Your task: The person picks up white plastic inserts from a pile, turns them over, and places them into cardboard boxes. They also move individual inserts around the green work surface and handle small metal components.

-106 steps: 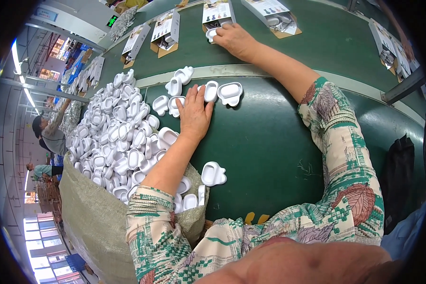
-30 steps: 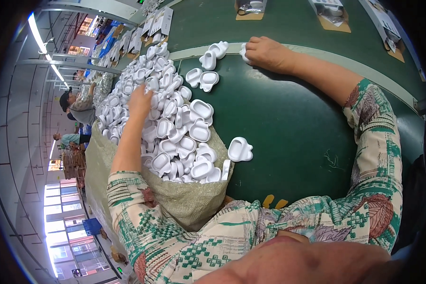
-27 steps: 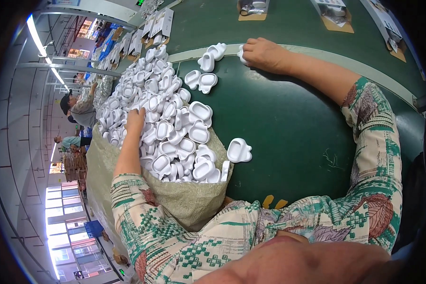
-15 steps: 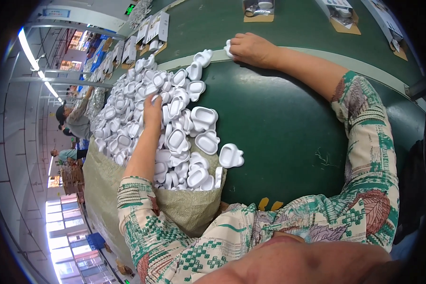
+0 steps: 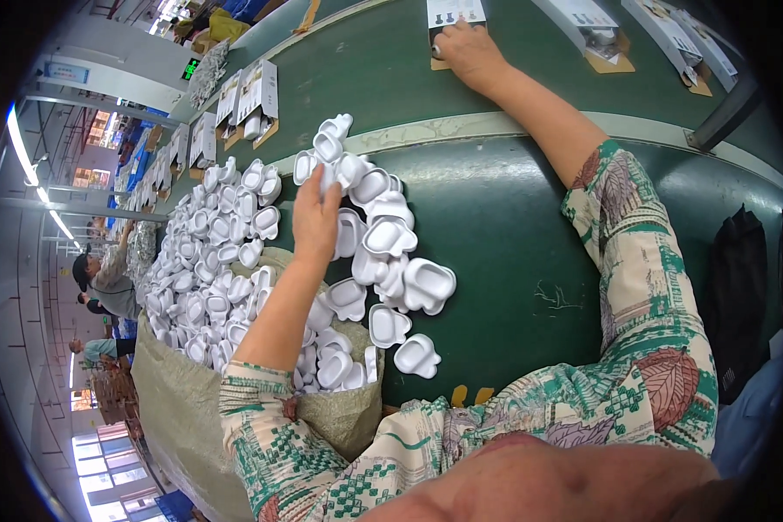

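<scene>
Many white plastic pieces (image 5: 389, 235), each with a rounded rectangular recess and a lobed end, lie heaped on the left of the green table. My left hand (image 5: 316, 222) reaches into the right part of the heap, thumb and fingers closed about a white piece (image 5: 328, 177). Across the pale rail, my right hand (image 5: 471, 59) is at a small open box (image 5: 454, 10) with a printed lid. Its fingers are bent down into the box, and a bit of white shows at the fingertips. Most of what it holds is hidden.
A woven sack (image 5: 178, 383) lies under and beside the heap. Open boxes (image 5: 256, 97) stand along the green belt (image 5: 356, 65), with more boxes (image 5: 583, 22) at the far right. A metal post (image 5: 726, 117) rises at the right. Another person (image 5: 113, 278) works at far left.
My right hand has moved forward over the rail from the table edge to the box, carrying a white piece. My left hand has shifted right, and several pieces now lie farther right.
</scene>
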A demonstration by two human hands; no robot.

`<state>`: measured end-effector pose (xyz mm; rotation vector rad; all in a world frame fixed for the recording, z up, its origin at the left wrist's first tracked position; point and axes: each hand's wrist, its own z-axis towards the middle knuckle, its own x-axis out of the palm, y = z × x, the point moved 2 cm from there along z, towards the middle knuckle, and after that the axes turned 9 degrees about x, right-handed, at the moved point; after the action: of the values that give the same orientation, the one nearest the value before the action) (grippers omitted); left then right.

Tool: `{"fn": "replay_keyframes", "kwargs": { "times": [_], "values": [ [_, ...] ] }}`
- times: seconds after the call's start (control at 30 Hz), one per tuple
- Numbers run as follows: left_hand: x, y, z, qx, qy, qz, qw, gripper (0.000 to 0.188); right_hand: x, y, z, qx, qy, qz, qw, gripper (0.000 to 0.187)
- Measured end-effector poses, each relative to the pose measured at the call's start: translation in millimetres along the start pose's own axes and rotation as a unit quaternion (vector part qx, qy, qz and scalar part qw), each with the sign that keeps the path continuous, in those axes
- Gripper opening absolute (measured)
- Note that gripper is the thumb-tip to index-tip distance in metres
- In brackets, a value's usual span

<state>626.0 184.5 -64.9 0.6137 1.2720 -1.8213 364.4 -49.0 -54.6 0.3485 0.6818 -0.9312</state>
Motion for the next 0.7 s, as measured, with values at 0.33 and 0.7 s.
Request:
{"fn": "replay_keyframes", "kwargs": {
  "times": [0.33, 0.7],
  "values": [
    [-34.4, -95.3, -117.5, 0.238, 0.275, 0.119, 0.924, 0.069, -10.7, -27.6, 11.8, 0.12, -0.019, 0.052, 0.991, 0.009],
    [-16.1, -147.8, -157.5, 0.48, 0.418, 0.071, 0.768, 0.062, -2.0, 86.3, -19.1, -0.15, 0.072, 0.268, 0.949, 0.022]
  ]
}}
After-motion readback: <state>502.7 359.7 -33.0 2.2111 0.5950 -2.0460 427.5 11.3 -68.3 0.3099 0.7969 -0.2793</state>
